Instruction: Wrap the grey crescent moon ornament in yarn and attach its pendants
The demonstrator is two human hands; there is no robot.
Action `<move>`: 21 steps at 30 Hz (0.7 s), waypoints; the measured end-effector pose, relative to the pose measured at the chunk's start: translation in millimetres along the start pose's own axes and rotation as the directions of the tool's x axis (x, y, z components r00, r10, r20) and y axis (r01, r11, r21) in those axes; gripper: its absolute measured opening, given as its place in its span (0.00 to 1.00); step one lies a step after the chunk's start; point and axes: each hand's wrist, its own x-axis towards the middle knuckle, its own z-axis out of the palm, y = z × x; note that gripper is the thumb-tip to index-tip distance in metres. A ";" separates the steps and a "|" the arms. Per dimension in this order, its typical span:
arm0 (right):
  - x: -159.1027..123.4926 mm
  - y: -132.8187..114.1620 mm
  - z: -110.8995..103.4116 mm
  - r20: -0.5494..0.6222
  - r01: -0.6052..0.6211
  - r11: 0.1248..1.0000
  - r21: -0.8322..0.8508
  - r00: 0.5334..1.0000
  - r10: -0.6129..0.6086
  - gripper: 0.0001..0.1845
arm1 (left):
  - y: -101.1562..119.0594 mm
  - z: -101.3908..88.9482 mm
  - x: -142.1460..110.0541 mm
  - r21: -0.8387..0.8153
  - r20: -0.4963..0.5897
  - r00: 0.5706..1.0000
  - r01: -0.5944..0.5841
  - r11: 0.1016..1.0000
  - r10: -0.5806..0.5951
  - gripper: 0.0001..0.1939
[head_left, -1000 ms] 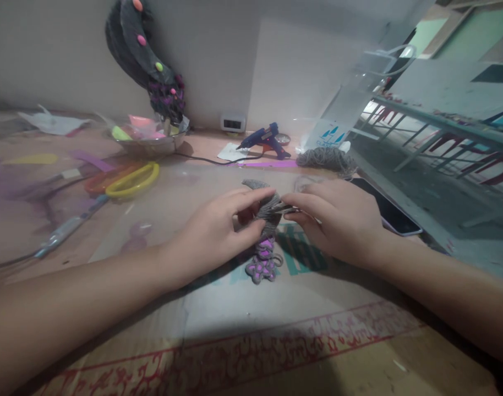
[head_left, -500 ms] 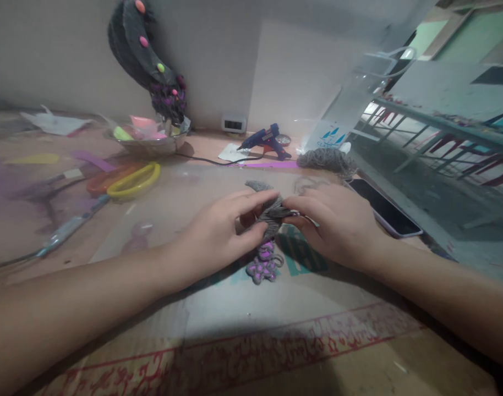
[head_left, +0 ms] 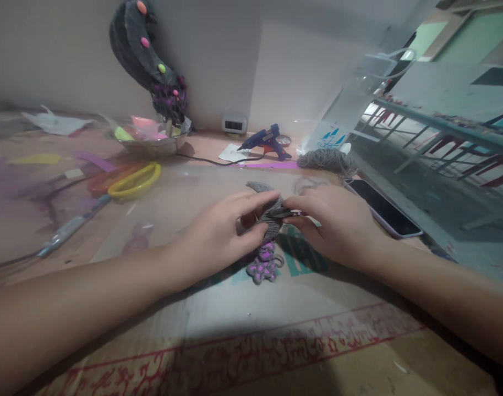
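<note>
Covered, cropped, blurred
The left hand (head_left: pixel 230 220) hides part of the grey yarn piece (head_left: pixel 272 230); the top edge crops the dark curved ornament (head_left: pixel 130 49); far-left purple shapes (head_left: pixel 1 179) blur.

A blue glue gun (head_left: pixel 262 138) lies on the bench (head_left: pixel 206 142), partly over white paper (head_left: pixel 230 154), near a small clock (head_left: pixel 234 125) by the wall (head_left: pixel 222 60); a dark beaded crescent (head_left: pixel 131 55) rises beside a bowl (head_left: pixel 152 148); a yellow handle (head_left: pixel 131 193) lies at left, a phone (head_left: pixel 386 208) at right

We count one left hand (head_left: pixel 224 224), one right hand (head_left: pixel 338 219), one grey-purple craft piece (head_left: pixel 267 252), one glue gun (head_left: pixel 257 138), one yarn bundle (head_left: pixel 326 160), one phone (head_left: pixel 386 209), one bowl (head_left: pixel 152 147).
</note>
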 end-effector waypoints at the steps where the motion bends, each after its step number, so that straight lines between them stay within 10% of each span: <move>1: -0.2 0.0 0.3 -0.005 0.000 1.000 -0.004 1.000 0.000 0.10 | -0.2 0.0 -0.1 0.001 0.001 1.000 0.002 1.000 -0.002 0.23; 21: 0.7 1.6 -1.0 -0.011 -0.013 0.998 0.061 1.000 0.014 0.10 | 1.1 -0.8 -0.3 -0.017 -0.020 0.999 -0.026 1.000 0.026 0.23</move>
